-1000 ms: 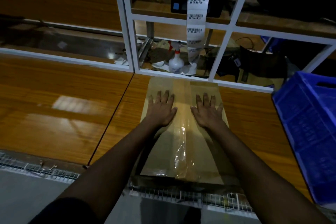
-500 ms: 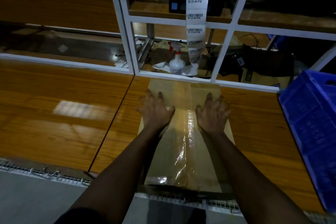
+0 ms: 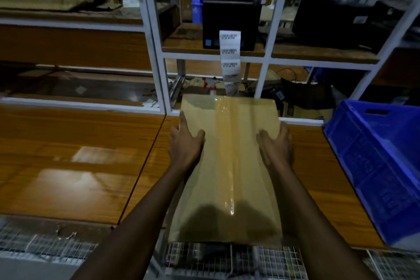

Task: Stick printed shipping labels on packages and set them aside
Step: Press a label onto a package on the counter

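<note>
Centrally, a long brown package point(image 3: 229, 166) lies lengthwise on the wooden bench point(image 3: 79, 143), its near end at the bench's front edge and its far end overlapping the lower white rail of the shelf frame point(image 3: 156, 63). A glossy band of clear tape point(image 3: 227, 154) runs down the middle of the package.

The left hand point(image 3: 185, 145) grasps the package's left edge: thumb on the top face, fingers laid along the side. The right hand point(image 3: 277, 145) grasps the right edge the same way, thumb on top and fingers curled over the side. Both hands sit on the far half of the package.

The bench surface is orange-brown laminate in two panels, joined at a dark seam just left of the package. Pale patches of reflected light show on the left panel. A wire mesh point(image 3: 272, 261) runs below the front edge. A blue crate point(image 3: 381, 166) stands on the bench at the right, near the package but apart from it.

Behind the bench, the white frame carries wooden shelves. A black label printer point(image 3: 229, 20) stands on the middle shelf, and a label strip point(image 3: 230, 61) hangs from it down to just behind the package's far end. A spray bottle point(image 3: 212, 88) stands beside the strip's lower end. The room is dim; further items are too dark to identify.
</note>
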`<action>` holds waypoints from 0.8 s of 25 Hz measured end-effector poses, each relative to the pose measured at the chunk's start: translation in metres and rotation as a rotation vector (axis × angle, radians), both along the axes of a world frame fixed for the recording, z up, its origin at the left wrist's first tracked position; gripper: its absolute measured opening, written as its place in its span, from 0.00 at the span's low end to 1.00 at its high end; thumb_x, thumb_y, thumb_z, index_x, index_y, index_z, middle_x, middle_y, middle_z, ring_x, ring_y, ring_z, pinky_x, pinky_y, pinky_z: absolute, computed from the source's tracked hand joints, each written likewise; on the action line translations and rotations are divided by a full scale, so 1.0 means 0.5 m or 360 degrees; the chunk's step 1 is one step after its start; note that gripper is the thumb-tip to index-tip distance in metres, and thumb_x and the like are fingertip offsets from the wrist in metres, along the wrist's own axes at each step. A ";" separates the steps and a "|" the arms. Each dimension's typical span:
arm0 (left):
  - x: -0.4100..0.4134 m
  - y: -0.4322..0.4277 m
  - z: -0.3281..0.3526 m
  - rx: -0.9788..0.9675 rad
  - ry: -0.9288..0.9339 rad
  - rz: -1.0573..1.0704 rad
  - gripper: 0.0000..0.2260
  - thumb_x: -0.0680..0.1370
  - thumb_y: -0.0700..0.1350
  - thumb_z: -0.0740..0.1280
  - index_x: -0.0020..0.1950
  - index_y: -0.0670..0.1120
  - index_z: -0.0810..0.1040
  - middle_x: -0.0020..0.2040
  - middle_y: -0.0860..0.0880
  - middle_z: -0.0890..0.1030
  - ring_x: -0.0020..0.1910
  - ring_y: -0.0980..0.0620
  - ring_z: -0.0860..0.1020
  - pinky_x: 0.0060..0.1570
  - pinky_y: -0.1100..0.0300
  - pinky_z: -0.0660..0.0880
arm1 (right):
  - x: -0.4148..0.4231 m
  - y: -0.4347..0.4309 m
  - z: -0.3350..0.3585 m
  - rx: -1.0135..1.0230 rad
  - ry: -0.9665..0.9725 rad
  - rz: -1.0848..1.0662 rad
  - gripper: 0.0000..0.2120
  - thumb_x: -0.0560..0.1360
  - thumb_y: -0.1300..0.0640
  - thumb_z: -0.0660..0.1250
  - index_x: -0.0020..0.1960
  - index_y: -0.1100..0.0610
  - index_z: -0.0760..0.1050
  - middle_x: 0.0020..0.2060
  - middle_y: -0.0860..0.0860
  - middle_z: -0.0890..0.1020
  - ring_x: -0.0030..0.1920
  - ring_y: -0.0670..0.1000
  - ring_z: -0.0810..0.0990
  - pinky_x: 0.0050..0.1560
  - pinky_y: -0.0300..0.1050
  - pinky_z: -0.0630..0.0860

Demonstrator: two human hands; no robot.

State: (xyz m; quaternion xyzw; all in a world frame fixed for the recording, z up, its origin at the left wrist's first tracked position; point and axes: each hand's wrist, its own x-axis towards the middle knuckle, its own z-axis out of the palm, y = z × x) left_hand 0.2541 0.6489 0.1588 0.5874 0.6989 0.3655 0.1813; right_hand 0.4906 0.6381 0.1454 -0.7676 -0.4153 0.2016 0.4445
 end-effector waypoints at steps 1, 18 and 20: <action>0.000 -0.006 0.030 0.0151 -0.0041 -0.0006 0.37 0.78 0.56 0.63 0.80 0.55 0.43 0.64 0.40 0.65 0.57 0.41 0.70 0.51 0.54 0.69 | 0.009 -0.011 0.028 0.0136 0.0048 0.0000 0.39 0.72 0.37 0.67 0.77 0.44 0.54 0.72 0.52 0.65 0.69 0.59 0.67 0.63 0.58 0.68; 0.068 -0.123 0.232 0.0978 0.0729 -0.0125 0.23 0.75 0.58 0.56 0.64 0.49 0.77 0.69 0.43 0.72 0.70 0.41 0.67 0.66 0.40 0.59 | 0.059 -0.140 0.235 0.0839 -0.1252 0.0084 0.23 0.76 0.44 0.56 0.64 0.53 0.76 0.68 0.56 0.74 0.73 0.61 0.64 0.72 0.67 0.54; 0.097 -0.133 0.242 0.0809 0.0985 -0.0280 0.28 0.76 0.61 0.51 0.68 0.49 0.75 0.69 0.45 0.75 0.70 0.43 0.68 0.67 0.42 0.60 | 0.041 -0.144 0.240 0.0687 -0.1420 0.0224 0.25 0.76 0.43 0.54 0.65 0.54 0.75 0.67 0.55 0.76 0.73 0.61 0.64 0.73 0.66 0.50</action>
